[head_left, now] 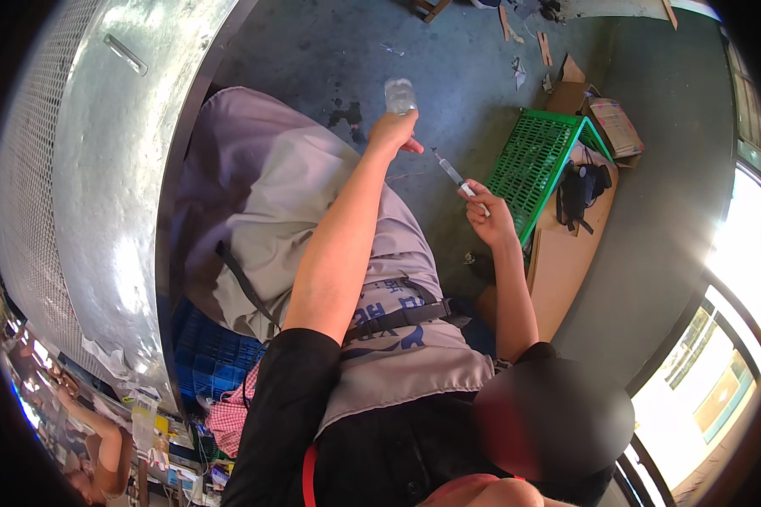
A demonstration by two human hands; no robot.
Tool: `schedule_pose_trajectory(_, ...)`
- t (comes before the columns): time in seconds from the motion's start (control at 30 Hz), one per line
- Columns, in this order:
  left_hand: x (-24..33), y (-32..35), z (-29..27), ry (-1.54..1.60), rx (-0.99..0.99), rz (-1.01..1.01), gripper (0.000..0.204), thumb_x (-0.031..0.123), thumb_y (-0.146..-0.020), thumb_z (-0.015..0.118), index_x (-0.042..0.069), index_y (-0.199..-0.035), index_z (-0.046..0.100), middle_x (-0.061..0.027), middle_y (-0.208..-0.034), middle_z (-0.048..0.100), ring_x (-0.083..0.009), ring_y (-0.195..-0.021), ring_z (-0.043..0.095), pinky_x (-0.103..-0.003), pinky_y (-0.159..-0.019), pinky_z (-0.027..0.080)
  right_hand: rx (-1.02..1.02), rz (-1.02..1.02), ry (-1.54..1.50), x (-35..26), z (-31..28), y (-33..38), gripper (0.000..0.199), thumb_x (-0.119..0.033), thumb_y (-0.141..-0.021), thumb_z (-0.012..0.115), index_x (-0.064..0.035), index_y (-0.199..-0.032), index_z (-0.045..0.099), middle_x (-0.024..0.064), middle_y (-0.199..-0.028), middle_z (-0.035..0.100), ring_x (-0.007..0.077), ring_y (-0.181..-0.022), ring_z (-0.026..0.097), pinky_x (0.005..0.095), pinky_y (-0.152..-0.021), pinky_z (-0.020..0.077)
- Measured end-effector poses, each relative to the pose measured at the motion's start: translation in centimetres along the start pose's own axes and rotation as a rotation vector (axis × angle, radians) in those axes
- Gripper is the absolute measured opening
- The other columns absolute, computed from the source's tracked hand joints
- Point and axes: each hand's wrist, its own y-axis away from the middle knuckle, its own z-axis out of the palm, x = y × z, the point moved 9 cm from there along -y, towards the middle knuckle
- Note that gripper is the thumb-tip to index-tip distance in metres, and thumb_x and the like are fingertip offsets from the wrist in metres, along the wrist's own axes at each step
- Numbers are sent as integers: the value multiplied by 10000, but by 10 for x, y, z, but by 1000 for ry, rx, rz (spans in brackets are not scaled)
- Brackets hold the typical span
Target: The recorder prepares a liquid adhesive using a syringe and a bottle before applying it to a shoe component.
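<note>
My left hand (392, 132) is closed round the lower end of a clear, see-through bottle (400, 95), held out over the floor. Some fingers of that hand point toward the right. In my right hand (490, 218) is a syringe (451, 172), gripped at its plunger end between thumb and fingers. Its narrow tip points up and left toward my left hand, a short gap away from it. Whether there is liquid in the syringe or the bottle is too small to tell.
A shiny metal table (135, 169) stands at my left, with a small clear tube (126, 55) on it. On my right are a green plastic crate (528, 165), cardboard (566, 262) and a black strapped item (582, 190). Another person's arm (97, 427) shows at lower left.
</note>
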Motion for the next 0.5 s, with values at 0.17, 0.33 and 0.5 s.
schedule_pose_trajectory(0.17,3,4,-3,-41,26,-27,509,524,-935,468,21,-946,548,-146,-695,714,-197,-618,719,-264,-565,393,-56,75,-50,9,11,6,345,102,-850,514,-51,-1158,546,189,-1114,593,65,-575,395,217,-505,331)
schedule_pose_trajectory(0.33,5,1,-9,-204,73,4,511,459,-920,513,-46,-915,593,-134,-732,704,-233,-589,723,-270,-684,532,-84,40,29,9,10,7,354,105,-860,517,-61,-1172,538,171,-1117,590,71,-590,406,226,-514,338)
schedule_pose_trajectory(0.5,4,2,-8,-301,88,8,445,450,-936,437,60,-829,624,-78,-615,701,-162,-559,706,-249,-636,502,-88,-6,120,3,10,6,303,43,-876,509,-65,-1153,563,111,-1005,596,67,-519,377,218,-458,308)
